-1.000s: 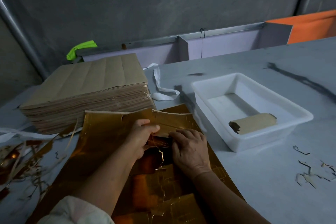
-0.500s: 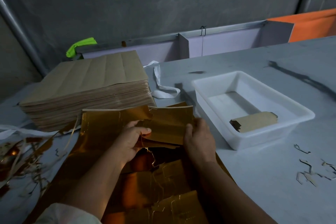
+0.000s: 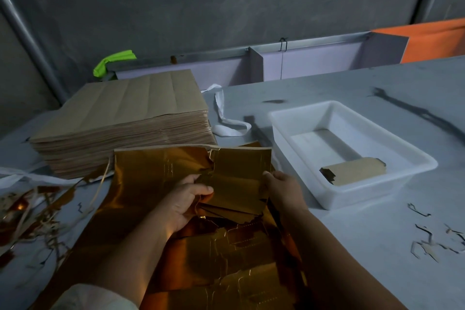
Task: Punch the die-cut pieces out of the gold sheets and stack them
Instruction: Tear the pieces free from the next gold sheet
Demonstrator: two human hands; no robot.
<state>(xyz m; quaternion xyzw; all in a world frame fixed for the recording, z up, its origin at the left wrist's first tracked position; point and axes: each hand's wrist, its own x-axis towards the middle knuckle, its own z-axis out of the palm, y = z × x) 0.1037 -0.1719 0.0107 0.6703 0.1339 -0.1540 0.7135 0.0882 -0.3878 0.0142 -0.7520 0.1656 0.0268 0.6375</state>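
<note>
Left hand, right hand, fingers of both pinching one gold piece; one white tray alongside

Dim light; a stained dark grey concrete wall; a pale grey tabletop; pale lilac partition boards between them; an orange panel at right.

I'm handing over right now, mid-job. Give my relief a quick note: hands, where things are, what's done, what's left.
Hands: left hand grips the lifted gold piece at its left edge; right hand pinches its right edge.
The gold sheet lies under both on the table.
Done: one punched piece lies in the white tray.
Left: free this piece, stack it, punch the rest; the brown stack of sheets waits behind-left.
</note>
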